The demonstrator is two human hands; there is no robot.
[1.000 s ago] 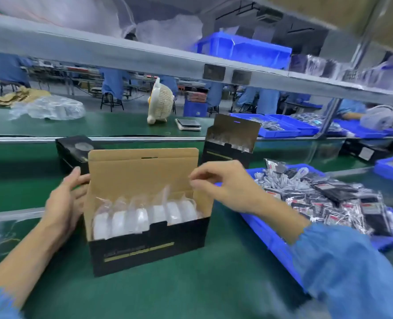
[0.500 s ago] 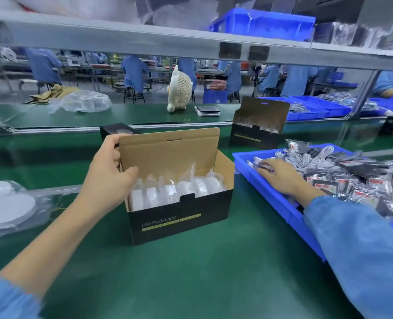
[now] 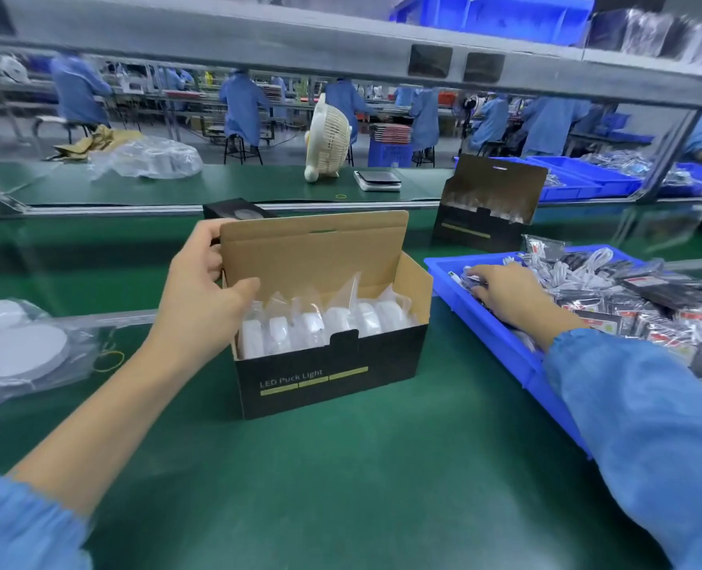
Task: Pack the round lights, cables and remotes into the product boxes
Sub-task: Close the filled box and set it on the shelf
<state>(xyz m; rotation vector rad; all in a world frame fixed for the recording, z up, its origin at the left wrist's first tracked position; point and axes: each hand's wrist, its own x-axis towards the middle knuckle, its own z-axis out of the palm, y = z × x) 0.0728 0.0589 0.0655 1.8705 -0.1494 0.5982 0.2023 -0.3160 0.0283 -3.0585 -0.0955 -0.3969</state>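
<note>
While the box is standing open at the middle of the green counter, the packing is looking part done: a row of bagged round lights is already sitting on edge inside it, filling it from side to side. No cable or remote is showing in the box yet, so by my judgement those are still to go in, and the lid is still to be closed.

At nine o'clock from the box, more bagged lights are lying loose on the counter. The left hand is gripping the box's left wall, thumb curled inside and fingers wrapped behind the raised lid. On the box's black front, "LED Puck Light" is reading clearly above a yellow bar.

At three o'clock, the right hand is reaching into the blue bin, fingers curling down onto a white cable; whether it is truly pinching it I cannot tell. Dark remotes in bags are piling there too, their red labels too blurred to read.

At one o'clock a second open box is waiting.
</note>
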